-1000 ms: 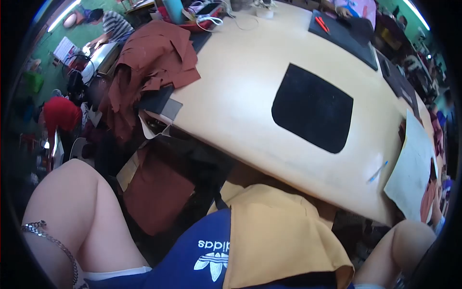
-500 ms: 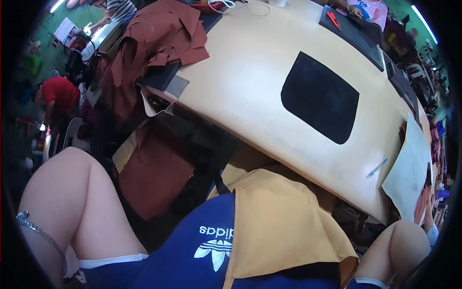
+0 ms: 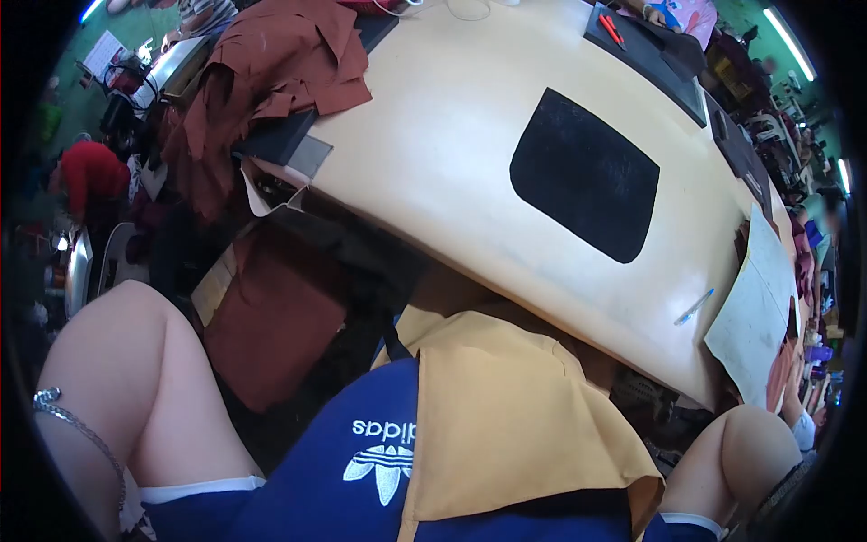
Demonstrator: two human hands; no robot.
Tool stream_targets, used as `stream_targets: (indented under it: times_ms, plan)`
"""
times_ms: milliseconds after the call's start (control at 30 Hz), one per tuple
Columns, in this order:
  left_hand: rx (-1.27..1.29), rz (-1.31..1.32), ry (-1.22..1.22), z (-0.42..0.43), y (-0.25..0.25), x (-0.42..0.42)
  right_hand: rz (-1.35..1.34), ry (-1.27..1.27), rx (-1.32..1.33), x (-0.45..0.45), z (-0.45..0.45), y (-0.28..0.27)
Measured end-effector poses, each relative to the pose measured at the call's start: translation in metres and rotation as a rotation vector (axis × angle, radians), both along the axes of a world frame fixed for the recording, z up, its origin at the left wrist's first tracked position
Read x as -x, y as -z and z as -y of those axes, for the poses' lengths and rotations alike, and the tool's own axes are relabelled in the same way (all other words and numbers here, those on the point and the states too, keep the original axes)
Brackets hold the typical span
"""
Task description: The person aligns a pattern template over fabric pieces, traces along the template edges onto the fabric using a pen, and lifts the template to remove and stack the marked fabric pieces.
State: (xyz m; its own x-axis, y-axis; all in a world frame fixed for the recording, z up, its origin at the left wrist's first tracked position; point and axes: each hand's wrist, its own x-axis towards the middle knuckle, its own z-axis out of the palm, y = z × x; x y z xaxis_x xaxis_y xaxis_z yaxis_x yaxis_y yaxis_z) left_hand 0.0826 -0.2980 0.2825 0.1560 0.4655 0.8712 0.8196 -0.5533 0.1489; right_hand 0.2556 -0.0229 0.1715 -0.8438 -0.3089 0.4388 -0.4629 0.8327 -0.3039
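At the lower left edge my left arm is bent, with a silver chain round the wrist; only a part of my left hand (image 3: pixel 70 465) shows past the chain, its fingers hidden. My right arm is bent at the lower right, and the right hand is out of sight. A black, round-cornered piece (image 3: pixel 587 176) lies flat on the pale table (image 3: pixel 433 172). Near the table's right end are a blue pen (image 3: pixel 694 307) and a large grey-green sheet (image 3: pixel 754 312). A yellow apron (image 3: pixel 524 415) covers part of my blue shirt.
Reddish-brown pieces (image 3: pixel 280 59) are heaped at the table's left end, with another brown piece (image 3: pixel 271 325) below. Red-handled scissors (image 3: pixel 611 29) rest on a dark board (image 3: pixel 646 63) at the far side. Other people sit or bend at the far side, left and right.
The view has tilted down and shifted a little, so the table and its things appear higher in the frame. Both arms stay bent; the pieces on the table have kept their places.
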Motion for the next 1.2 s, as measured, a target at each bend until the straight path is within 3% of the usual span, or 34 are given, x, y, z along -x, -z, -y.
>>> stream_targets:
  times_ms: [367, 567, 767, 867, 1067, 1133, 1200]
  plan:
    - [-0.002, 0.037, 0.023, -0.006, 0.015, 0.004, -0.038, -0.024, -0.018, 0.002, -0.001, -0.008]
    - [-0.134, 0.092, 0.079, -0.02, 0.023, 0.011, -0.077, -0.028, -0.035, 0.003, -0.005, -0.009]
    - [-0.336, 0.247, 0.125, -0.077, 0.077, 0.029, -0.186, -0.043, -0.089, -0.002, -0.01, -0.017]
    - [-0.223, 0.315, 0.089, -0.138, 0.126, 0.035, -0.257, -0.059, -0.118, -0.005, -0.013, -0.023]
    - [0.397, 0.181, -0.087, -0.232, 0.253, 0.031, -0.455, -0.089, -0.196, -0.012, -0.019, -0.039]
    - [0.556, 0.296, -0.095, -0.242, 0.297, 0.031, -0.55, -0.106, -0.228, -0.016, -0.022, -0.046]
    - [0.637, 0.3, -0.12, -0.245, 0.304, 0.032, -0.694, -0.121, -0.273, -0.025, -0.026, -0.057]
